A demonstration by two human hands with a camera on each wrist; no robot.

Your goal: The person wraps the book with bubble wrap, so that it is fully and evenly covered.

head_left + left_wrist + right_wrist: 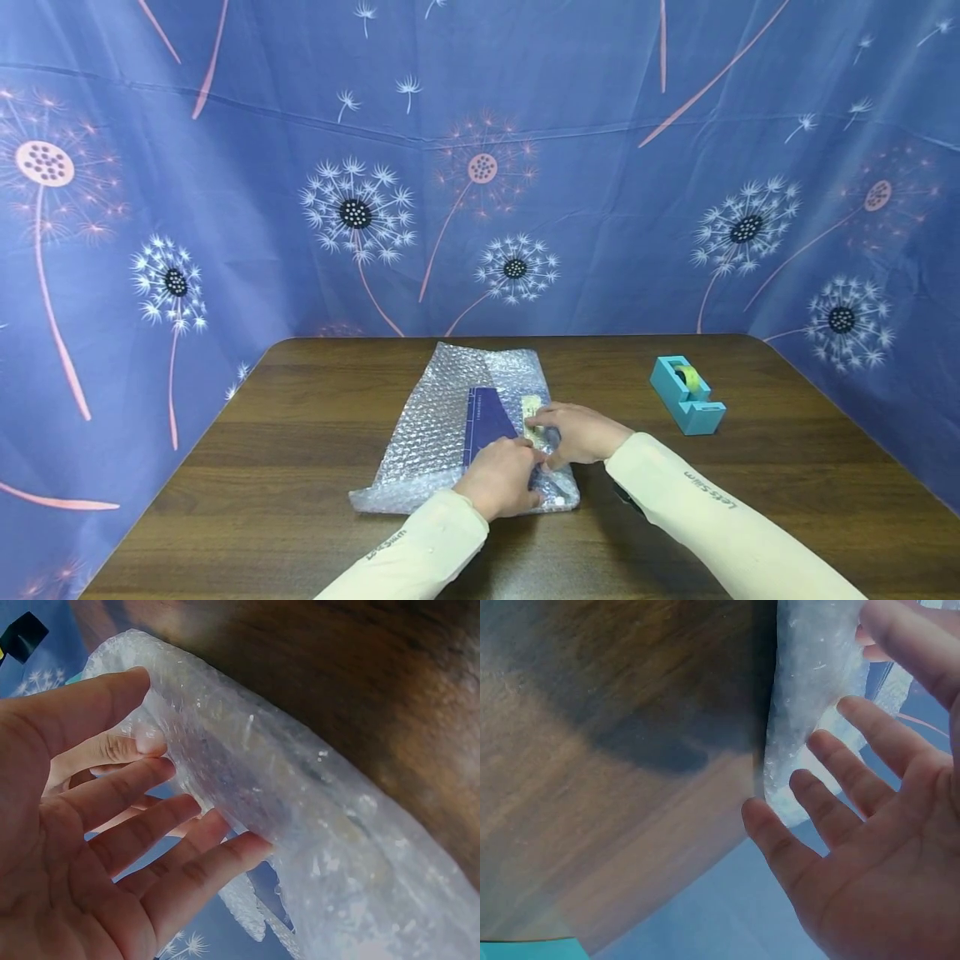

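Note:
A sheet of bubble wrap (435,417) lies on the table with its near edge folded up. On it rests a dark blue booklet (486,421), and right of that a pale yellow-green item (531,407), partly under the right hand. My left hand (501,479) touches the wrap's near right part, fingers spread and slightly bent along its edge (225,765) in the left wrist view. My right hand (585,433) lies at the wrap's right side, its fingers extended against the edge (802,712) in the right wrist view. What lies beneath the fingers is hidden.
A turquoise tape dispenser (690,400) with a yellow-green roll stands on the brown wooden table (300,433), right of the wrap. Its edge also shows at the bottom left of the right wrist view. Behind the table hangs a blue cloth (600,200) with dandelion patterns.

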